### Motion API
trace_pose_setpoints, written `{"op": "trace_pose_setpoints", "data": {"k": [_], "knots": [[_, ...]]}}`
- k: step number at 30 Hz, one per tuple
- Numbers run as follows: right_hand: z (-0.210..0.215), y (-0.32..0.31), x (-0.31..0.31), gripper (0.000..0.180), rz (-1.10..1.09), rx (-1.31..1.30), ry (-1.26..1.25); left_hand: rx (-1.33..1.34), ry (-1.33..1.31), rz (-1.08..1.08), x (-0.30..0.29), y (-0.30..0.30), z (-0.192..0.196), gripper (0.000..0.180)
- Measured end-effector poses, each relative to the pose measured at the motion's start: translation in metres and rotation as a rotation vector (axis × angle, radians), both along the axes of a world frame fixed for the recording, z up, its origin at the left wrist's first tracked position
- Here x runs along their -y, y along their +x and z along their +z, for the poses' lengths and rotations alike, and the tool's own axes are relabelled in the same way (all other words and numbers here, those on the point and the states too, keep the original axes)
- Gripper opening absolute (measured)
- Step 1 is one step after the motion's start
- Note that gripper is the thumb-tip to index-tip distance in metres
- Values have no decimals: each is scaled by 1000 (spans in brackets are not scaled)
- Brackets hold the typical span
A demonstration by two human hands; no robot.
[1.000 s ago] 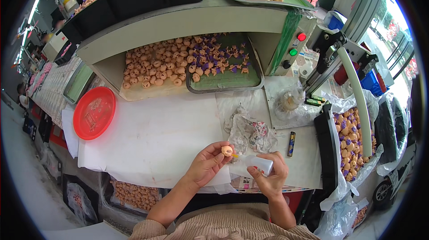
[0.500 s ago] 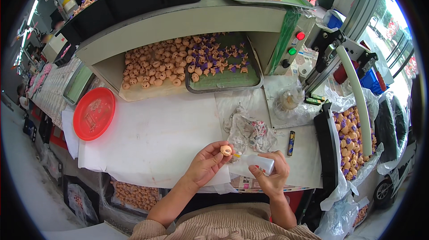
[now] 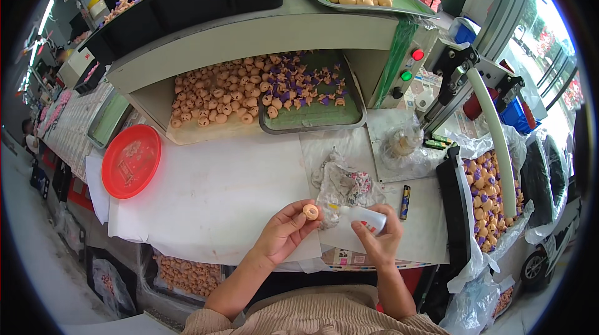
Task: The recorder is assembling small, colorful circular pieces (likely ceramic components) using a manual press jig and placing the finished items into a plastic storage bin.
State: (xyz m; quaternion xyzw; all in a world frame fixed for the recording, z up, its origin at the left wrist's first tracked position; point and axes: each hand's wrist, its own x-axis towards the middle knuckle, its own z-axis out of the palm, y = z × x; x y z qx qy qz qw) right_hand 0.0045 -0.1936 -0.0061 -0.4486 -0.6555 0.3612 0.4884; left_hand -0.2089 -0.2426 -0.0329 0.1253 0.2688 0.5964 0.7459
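Between thumb and fingers, my left hand [image 3: 284,233] pinches a small tan doll head [image 3: 311,211], its hollow opening turned upward. My right hand [image 3: 381,239] is wrapped round a white squeeze bottle [image 3: 367,218]. The bottle lies tilted, with its yellow nozzle toward the doll head and a gap between them. A crumpled, stained cloth [image 3: 343,179] rests on the table just beyond both hands. To the right of the cloth is a dark lighter-shaped stick [image 3: 405,203].
Under the shelf are many doll heads [image 3: 215,88] and a tray [image 3: 312,128] of purple-and-tan bodies. A red plate [image 3: 131,160] sits at left. A press machine [image 3: 458,76] stands at right beside a black bin [image 3: 454,210] of assembled figures. White paper [image 3: 224,185] covers the table.
The doll head has turned in my left fingers, so its opening now shows upward. My right hand has drawn the bottle slightly right, away from the head, and tipped it flatter.
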Motion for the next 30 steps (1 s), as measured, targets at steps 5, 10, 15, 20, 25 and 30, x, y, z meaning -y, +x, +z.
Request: {"op": "trace_pose_setpoints", "data": {"k": [5, 10, 15, 20, 25, 30], "knots": [[-19, -13, -14, 35, 51, 124, -113, 33, 19, 64, 15, -22, 6, 32], [-12, -26, -15, 32, 128, 311, -82, 94, 55, 114, 30, -49, 9, 33], [22, -47, -33, 24, 139, 484, 243, 77, 45, 135, 40, -71, 7, 34], [44, -106, -95, 16, 309, 450, 436, 107, 49, 133, 47, -74, 9, 35], [26, -190, -172, 19, 324, 543, 571, 101, 91, 127, 54, -71, 13, 36], [22, -223, -190, 20, 210, 611, 534, 95, 111, 112, 64, -68, 20, 37]]}}
